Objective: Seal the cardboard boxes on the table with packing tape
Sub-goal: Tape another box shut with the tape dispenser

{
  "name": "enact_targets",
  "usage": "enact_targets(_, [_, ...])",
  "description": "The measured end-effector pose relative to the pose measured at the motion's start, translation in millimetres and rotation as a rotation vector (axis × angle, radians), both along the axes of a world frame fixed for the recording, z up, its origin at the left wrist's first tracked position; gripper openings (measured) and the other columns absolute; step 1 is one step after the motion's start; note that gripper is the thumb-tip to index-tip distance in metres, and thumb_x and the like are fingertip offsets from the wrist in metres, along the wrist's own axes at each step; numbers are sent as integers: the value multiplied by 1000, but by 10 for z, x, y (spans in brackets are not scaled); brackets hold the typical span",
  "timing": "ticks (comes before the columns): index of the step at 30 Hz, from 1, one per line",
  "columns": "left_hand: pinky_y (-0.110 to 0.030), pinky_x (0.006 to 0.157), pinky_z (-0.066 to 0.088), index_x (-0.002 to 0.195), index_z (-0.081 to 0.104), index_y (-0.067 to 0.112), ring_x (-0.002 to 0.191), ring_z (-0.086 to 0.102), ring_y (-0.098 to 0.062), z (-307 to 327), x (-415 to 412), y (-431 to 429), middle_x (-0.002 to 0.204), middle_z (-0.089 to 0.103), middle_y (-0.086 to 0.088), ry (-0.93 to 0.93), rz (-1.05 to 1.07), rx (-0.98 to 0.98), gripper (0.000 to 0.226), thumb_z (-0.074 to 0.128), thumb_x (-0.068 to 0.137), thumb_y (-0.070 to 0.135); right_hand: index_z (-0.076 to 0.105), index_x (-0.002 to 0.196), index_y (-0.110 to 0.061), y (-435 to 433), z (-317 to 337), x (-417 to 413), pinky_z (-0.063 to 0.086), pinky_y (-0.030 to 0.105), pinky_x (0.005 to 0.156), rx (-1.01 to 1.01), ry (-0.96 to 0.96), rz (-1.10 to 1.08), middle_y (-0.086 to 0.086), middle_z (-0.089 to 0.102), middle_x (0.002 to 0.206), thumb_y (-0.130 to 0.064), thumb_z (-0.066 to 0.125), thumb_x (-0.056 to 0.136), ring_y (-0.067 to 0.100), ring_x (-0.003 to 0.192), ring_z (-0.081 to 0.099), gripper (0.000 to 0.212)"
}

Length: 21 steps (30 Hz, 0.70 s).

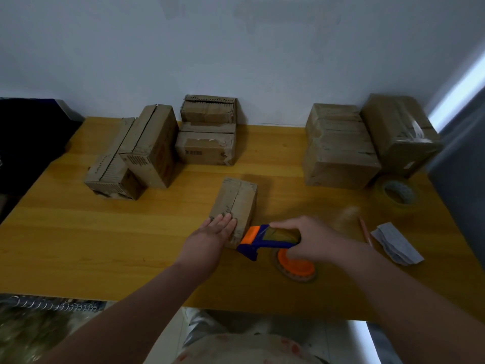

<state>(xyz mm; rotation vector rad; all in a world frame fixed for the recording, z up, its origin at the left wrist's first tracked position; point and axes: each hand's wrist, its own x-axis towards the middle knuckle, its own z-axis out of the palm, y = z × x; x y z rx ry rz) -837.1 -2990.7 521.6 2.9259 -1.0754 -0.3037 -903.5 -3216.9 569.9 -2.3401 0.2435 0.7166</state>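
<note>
Against wht wall [236,48], wood table [78,245] w/ boxes [338,148].

No legible text anywhere; dark print on rear middle box [207,151] too blurred to read.
</note>
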Motion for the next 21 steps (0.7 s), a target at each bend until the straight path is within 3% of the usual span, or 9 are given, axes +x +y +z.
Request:
enact_targets(3, [-23, 109, -7, 153, -3, 25, 147, 0, -10, -1, 7, 8, 161, -3, 5, 4, -5, 2, 74, 40, 98, 0, 49, 138, -37, -22, -25, 22, 41, 21, 50, 90, 53, -46, -7, 57, 93, -10, 68, 83, 8, 57, 51, 64])
enact_targets(7, [-25, 116, 2, 153, -3, 25, 147, 1, -11, 27, 20, 4, 161, -3, 5, -10, -20, 35, 73, 40, 99, 2, 52, 135, -36, -26, 15, 63, 40, 18, 50, 126, 95, -73, -3, 62, 91, -12, 67, 84, 6, 58, 51, 58])
enact_targets(15, [-26, 117, 6, 153, 0, 23, 147, 4, -12, 61, 9, -16, 161, -1, 3, -33, -35, 45, 69, 36, 100, 1, 55, 133, -32, -4, 78, 103, 48, 25, 76, 70, 148, -54, -5, 56, 116, -20, 67, 81, 13, 95, 58, 55])
enact_targets(21, [-28, 118, 10, 154, 4, 23, 147, 8, -13, 108, 4, -13, 161, 4, 3, -50, -31, 30, 64, 37, 101, 7, 59, 131, -17, 19, 168, 75, 44, 25, 71, -167, 256, 97, 4, 59, 126, -29, 66, 83, 18, 97, 60, 50])
